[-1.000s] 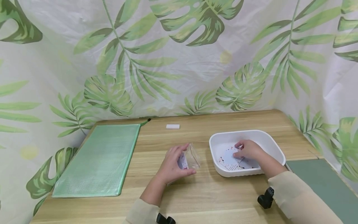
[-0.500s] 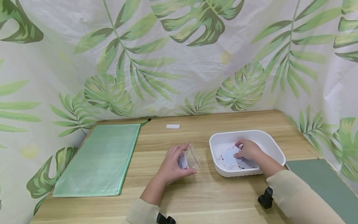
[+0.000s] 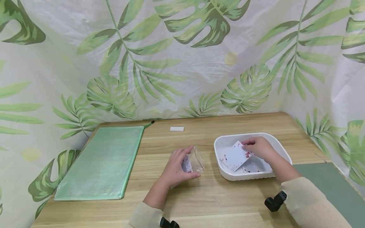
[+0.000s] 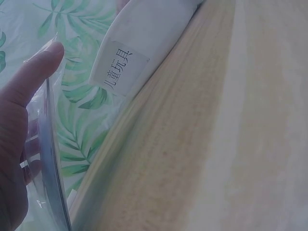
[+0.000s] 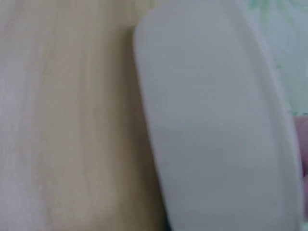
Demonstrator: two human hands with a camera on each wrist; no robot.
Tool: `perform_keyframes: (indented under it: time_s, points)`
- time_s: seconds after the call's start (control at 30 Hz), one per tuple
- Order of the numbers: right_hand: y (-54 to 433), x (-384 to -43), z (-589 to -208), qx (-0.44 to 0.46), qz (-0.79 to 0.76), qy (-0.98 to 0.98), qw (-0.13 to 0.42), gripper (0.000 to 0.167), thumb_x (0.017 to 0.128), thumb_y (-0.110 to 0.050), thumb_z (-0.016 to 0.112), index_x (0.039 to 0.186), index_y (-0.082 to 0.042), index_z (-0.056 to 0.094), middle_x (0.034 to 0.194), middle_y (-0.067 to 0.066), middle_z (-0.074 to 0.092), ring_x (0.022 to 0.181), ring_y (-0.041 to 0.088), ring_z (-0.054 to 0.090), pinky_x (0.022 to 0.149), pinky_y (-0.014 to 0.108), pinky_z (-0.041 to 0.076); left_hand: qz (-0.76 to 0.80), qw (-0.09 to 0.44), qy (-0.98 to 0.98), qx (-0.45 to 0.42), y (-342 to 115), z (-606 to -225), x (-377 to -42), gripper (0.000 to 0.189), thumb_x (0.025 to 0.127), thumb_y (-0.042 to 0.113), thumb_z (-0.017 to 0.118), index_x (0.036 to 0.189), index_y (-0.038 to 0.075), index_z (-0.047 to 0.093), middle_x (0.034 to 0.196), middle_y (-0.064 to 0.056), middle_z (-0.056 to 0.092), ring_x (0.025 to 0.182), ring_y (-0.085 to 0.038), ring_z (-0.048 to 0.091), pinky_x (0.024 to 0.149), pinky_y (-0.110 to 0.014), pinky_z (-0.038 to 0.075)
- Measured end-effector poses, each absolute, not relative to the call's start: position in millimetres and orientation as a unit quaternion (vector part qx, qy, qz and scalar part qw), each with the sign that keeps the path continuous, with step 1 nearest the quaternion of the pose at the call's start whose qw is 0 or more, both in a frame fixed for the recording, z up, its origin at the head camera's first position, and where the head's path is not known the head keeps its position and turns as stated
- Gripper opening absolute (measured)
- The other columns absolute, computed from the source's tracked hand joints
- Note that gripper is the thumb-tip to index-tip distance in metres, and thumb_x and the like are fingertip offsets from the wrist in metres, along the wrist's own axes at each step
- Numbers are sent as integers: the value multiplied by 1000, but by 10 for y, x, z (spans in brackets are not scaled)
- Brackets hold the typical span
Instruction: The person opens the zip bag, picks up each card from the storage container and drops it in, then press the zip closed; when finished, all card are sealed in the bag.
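While the right hand point(image 3: 261, 148) is pinching one card point(image 3: 236, 156) inside the one white tray point(image 3: 246, 177), where overlapped lower cards point(image 3: 251, 167) are defying a count, the left hand point(image 3: 176, 168) is gripping, half-curled, one clear bag point(image 3: 196, 161). The table point(image 3: 216, 202) is leaving a gap between bag and tray; one white block point(image 3: 177, 129) is lying near its far edge, one green pouch point(image 3: 99, 163) along its left.

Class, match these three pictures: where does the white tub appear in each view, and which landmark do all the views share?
Head: white tub right of centre, in the lower half.
Left wrist: near the top, left of centre, cut off by the upper edge, its printed label showing.
Right wrist: blurred, filling much of the right half.
Shared landmark: the wooden table.
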State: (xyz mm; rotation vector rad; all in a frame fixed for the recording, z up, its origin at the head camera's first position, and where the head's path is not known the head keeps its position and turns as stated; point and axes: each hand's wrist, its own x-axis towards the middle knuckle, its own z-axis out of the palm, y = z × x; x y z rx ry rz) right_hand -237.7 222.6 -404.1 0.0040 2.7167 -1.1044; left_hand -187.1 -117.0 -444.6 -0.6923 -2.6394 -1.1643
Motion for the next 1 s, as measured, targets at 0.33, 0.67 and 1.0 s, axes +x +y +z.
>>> perform_keyframes:
  time_s: [0.33, 0.67, 1.0]
  points:
    - [2186, -2158, -3810, 21, -466, 883, 45, 43, 95, -27, 62, 129, -1, 62, 103, 8, 70, 80, 14, 60, 72, 31, 52, -379, 96, -889, -239, -1176, -4465, -1876, 95, 63, 45, 87, 145, 17, 47, 126, -4, 60, 121, -25, 50, 102, -50, 42]
    - [1945, -1932, -3736, 49, -614, 787, -28, 37, 93, -18, 66, 124, 2, 63, 74, -20, 63, 65, 3, 57, 61, 19, 50, -378, 88, -891, -234, -1171, -4475, -1878, 97, 62, 44, 88, 146, 18, 47, 127, -5, 60, 123, -26, 49, 105, -50, 39]
    - [1530, -1811, -3802, 39, -674, 737, 3, 35, 91, -7, 65, 120, 12, 60, 71, -13, 64, 60, 3, 54, 58, 17, 49, -376, 101, -889, -242, -1167, -4461, -1872, 95, 62, 43, 87, 144, 14, 48, 126, -6, 60, 121, -27, 51, 104, -50, 39]
